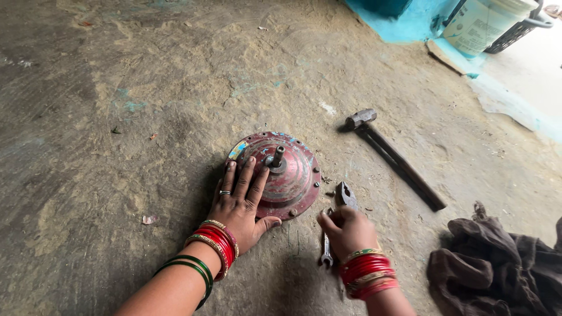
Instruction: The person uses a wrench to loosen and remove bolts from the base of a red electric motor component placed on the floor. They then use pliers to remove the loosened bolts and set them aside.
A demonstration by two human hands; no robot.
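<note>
A bare earthen floor (pixel 117 117) spreads wide to the left and far side. The left hand (pixel 240 205) lies flat, fingers spread, on a round red metal housing (pixel 293 175) whose shaft points up. The right hand (pixel 346 229) clenches grey pliers (pixel 345 195), long axis near-to-far, over a small steel spanner (pixel 326 253). A hammer (pixel 393 157) and dark cloth (pixel 497 269) lie right.

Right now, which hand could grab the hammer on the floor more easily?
Probably the right hand. It is on the same side as the hammer, though it is closed around pliers beside a wrench. The left hand lies flat on the red round metal housing, farther away.
</note>
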